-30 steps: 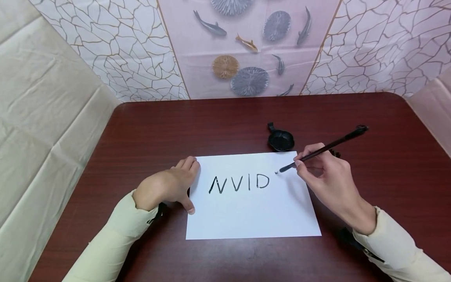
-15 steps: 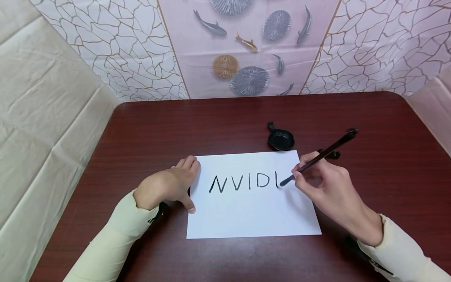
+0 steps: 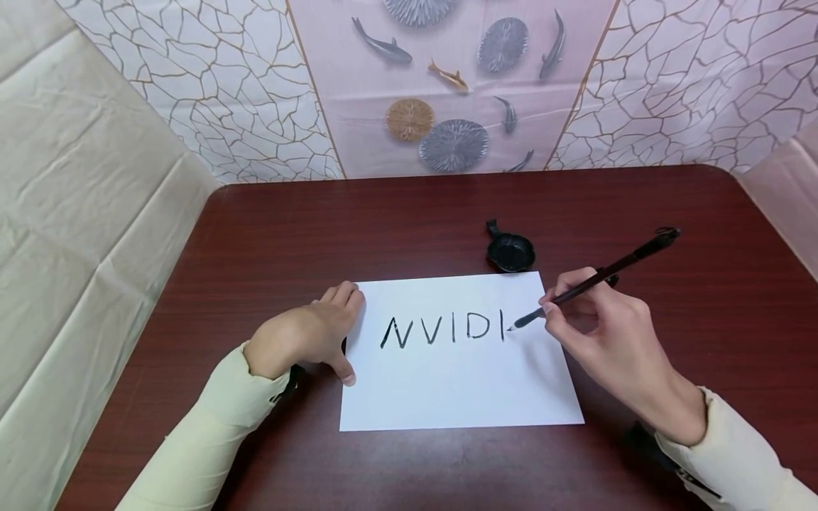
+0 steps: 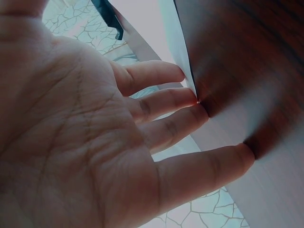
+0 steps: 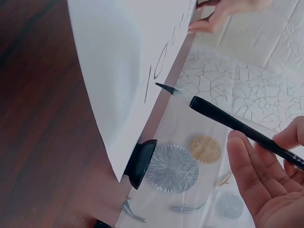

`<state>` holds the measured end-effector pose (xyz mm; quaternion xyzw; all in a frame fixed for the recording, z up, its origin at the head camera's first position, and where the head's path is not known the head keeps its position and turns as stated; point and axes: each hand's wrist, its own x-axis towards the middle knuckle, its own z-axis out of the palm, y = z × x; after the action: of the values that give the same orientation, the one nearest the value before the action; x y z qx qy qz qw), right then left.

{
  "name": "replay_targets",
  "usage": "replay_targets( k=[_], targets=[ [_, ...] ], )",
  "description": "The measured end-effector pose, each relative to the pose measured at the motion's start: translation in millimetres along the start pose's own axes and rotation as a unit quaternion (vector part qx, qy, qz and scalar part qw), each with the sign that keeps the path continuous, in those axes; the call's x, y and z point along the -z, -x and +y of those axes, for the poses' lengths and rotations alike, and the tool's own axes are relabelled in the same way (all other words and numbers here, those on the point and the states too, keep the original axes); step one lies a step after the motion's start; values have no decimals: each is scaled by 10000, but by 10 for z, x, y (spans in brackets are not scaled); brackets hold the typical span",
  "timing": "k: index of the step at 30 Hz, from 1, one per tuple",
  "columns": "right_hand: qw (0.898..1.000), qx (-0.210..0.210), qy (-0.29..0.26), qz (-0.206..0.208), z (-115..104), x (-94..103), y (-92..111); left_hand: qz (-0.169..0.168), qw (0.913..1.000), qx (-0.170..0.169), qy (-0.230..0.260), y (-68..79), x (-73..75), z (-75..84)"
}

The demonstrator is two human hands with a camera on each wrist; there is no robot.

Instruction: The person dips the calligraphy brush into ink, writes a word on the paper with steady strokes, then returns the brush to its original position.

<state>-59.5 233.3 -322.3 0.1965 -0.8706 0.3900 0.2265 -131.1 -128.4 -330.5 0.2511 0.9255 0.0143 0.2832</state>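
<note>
A sheet of white paper [image 3: 447, 390] lies on the table, bearing the black brushed letters N, V, I, D and one more upright stroke. My right hand [image 3: 610, 341] pinches a dark-handled writing brush [image 3: 607, 271] between thumb and fingers, the handle slanting up to the right. In the head view the brush tip sits just right of the last stroke; the right wrist view shows the black bristle tip [image 5: 166, 88] close over the sheet. My left hand [image 3: 309, 333] rests at the paper's left edge, fingers spread. Its fingertips [image 4: 202, 111] touch the table and the sheet's edge in the left wrist view.
A small black ink dish [image 3: 510, 251] with a handle stands at the paper's top right edge. Behind my right hand a small black object [image 3: 612, 280] is mostly hidden. A patterned cloth [image 3: 447, 85] hangs behind the reddish-brown table [image 3: 307, 227].
An upright stroke has appeared right of the D. My right hand drew the brush down along it, then lifted the tip slightly up and away. The left hand has stayed in place.
</note>
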Motion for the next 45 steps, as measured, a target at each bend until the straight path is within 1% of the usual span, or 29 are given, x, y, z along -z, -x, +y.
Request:
replay_targets(
  k=[6,12,18,28,32,38,45],
  targets=[
    [9997,-29,207,92,50,41,-18,98,9999,-38,44,-7,0,-1],
    [9998,-11,173,108,142,95,-27,93,9999,-59,110,-5,2,-4],
    [9995,0,274,136,223,142,-23,94,9998,-77,175,4,4,-13],
    [9993,9,315,197,282,161,-19,65,9998,-52,201,5,1,-3],
    [9992,-54,341,200,293,171,-27,94,9997,-73,192,3,2,-3],
    [9994,-81,231,242,301,162,-50,134,9996,-147,184,7,6,-20],
    [9994,-109,91,320,324,126,-45,87,9998,-85,130,1,-1,-17]
  ],
)
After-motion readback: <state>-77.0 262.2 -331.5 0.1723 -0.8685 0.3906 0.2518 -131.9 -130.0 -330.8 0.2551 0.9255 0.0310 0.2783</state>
